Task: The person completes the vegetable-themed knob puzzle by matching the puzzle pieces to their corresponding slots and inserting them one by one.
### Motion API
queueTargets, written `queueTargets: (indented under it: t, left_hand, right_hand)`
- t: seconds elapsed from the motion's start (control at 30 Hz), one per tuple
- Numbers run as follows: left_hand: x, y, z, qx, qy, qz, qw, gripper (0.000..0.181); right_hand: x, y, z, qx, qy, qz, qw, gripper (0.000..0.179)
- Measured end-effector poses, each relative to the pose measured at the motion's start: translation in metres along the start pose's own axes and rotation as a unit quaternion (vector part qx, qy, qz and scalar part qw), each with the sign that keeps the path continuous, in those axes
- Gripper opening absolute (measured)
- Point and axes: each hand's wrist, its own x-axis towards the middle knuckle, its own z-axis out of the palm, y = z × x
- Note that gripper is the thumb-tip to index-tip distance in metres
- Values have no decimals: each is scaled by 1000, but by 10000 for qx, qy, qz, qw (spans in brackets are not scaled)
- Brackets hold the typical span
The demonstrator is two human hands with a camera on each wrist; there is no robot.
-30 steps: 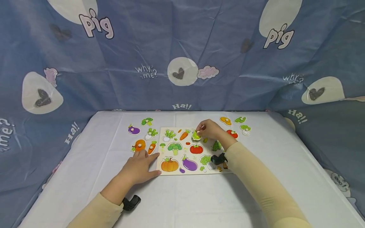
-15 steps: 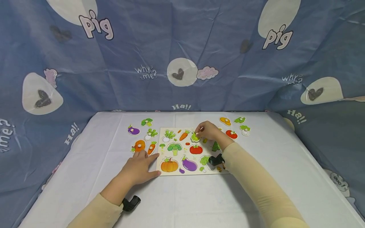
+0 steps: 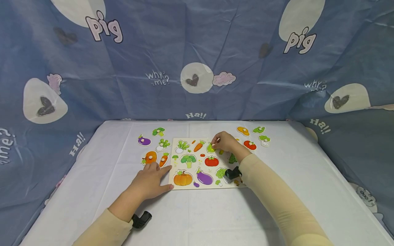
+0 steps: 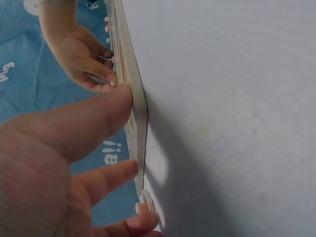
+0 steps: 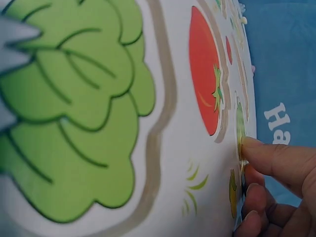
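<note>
A wooden vegetable puzzle board (image 3: 197, 186) lies on the white table, printed with a pumpkin, an eggplant, a tomato and other vegetables. My right hand (image 3: 225, 141) is at its far edge, thumb and fingers pinching the knob of a green gourd puzzle piece (image 3: 210, 148). That piece sits at its matching outline; the right wrist view shows it edge-on beside the thumb (image 5: 266, 153). My left hand (image 3: 150, 181) rests at the board's left edge with fingers spread. Its thumb (image 4: 111, 106) touches the near left corner, and one finger touches the side.
Left of the board lie knobbed pieces: an eggplant (image 3: 144, 140), broccoli (image 3: 158, 131), a white radish (image 3: 163, 145), a pumpkin (image 3: 150, 157) and a carrot (image 3: 164, 159). To the right are a tomato (image 3: 250, 145), an orange-yellow piece (image 3: 243, 131) and leafy greens (image 3: 264, 140). A blue printed cloth (image 3: 197, 99) stands behind.
My right hand has moved slightly left and lower, taking the gourd piece down onto its outline, where its pale rim no longer stands out. The left hand stays in place.
</note>
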Motion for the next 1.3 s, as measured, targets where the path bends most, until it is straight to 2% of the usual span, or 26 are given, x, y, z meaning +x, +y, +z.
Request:
queueTargets:
  t: [0.53,0.83,1.0,1.3]
  left_hand:
    - [3,0,2,39,-14,-28,10000,76]
    - [2,0,1,0,-18,-48,10000,76]
    - [2,0,2,23,-27,-63,10000,76]
    - [2,0,3,43,1,-70,10000,76]
  right_hand:
    - [0,3,-1,-7,-9,-86,10000,9]
    - [-8,2,-10,366,-68,-112,9992,9]
    - [-15,1,-18,330,-65,-212,9992,11]
    - [-28,5,-33,208,9,-636,9978,19]
